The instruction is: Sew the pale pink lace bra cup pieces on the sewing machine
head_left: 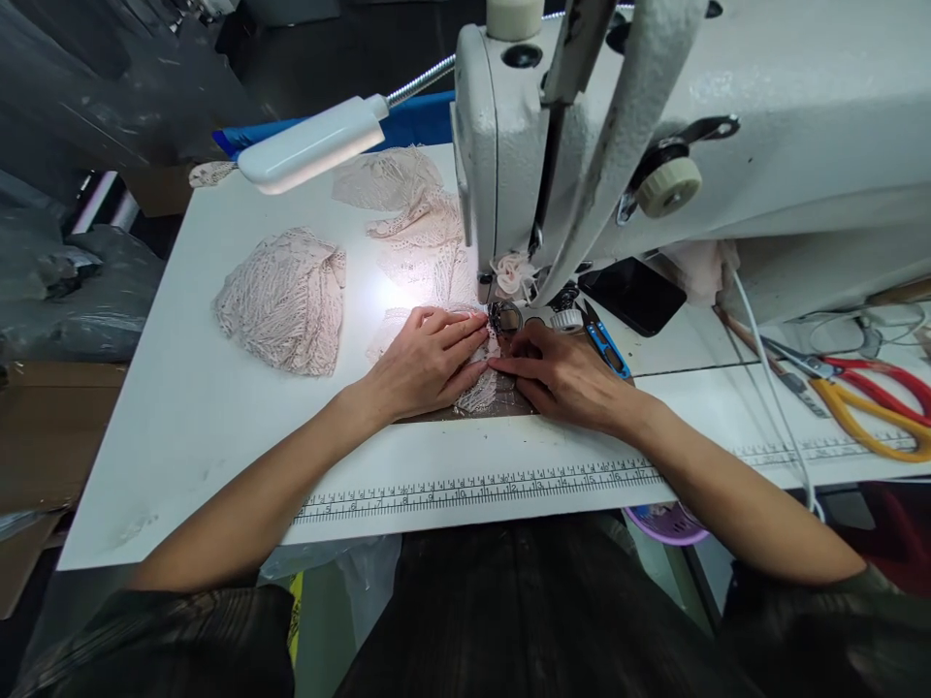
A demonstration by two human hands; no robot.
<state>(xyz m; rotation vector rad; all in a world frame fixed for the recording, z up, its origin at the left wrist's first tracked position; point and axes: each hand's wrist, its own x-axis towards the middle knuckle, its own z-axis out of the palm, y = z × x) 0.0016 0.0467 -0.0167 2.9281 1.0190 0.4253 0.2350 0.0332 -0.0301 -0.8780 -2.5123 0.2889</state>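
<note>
My left hand [426,359] lies flat, fingers stretched out, pressing a piece of pale pink lace [480,390] onto the white table [181,417] just in front of the sewing machine's presser foot [503,316]. My right hand [563,373] rests on the same lace from the right, its fingers held together and pointing left, fingertips meeting those of the left hand. The white sewing machine [655,145] stands over both hands.
A heap of pink lace [283,301] lies at the left, more lace pieces [407,204] behind under the lamp [312,145]. Blue thread snips [607,347] lie beside my right hand. Red and yellow scissors [865,397] sit at the right. A printed ruler [472,490] runs along the front edge.
</note>
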